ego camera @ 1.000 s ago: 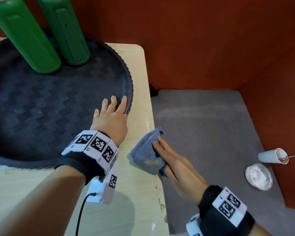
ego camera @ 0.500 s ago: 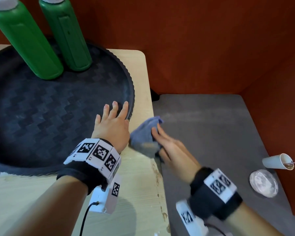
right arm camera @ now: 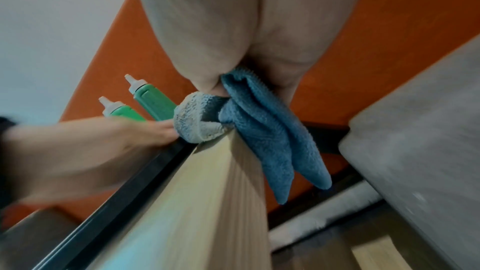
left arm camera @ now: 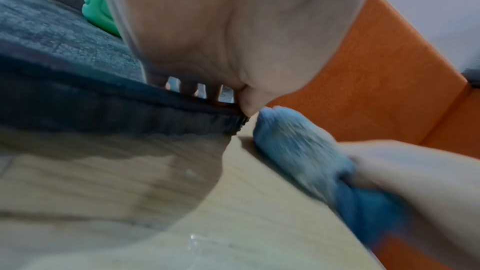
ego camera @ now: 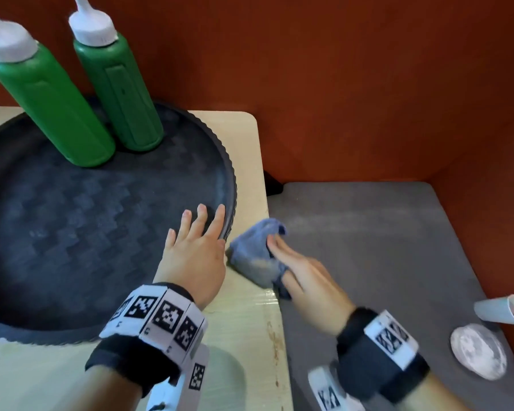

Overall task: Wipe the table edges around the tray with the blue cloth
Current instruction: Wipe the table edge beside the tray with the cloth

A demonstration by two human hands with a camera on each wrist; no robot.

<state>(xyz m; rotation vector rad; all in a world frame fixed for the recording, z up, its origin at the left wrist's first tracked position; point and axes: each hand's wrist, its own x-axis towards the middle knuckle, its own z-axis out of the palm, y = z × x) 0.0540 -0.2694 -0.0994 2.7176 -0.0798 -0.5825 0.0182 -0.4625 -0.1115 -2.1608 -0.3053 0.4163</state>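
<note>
Hands are sharing the job: the left hand (ego camera: 195, 253) is lying flat, fingers straight, steadying the black tray (ego camera: 72, 232), while the right hand (ego camera: 306, 280) is gripping the bunched blue cloth (ego camera: 254, 253) on the table (ego camera: 250, 336) edge at the tray's four o'clock. Judging by that, the far and left edges are probably still waiting.

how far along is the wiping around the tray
Partway, as far as it shows. In hand: the right hand grips the blue cloth on the table's right edge beside the tray, the left hand resting on the tray. Left: the far corner strip; specks mark the near right edge.
</note>
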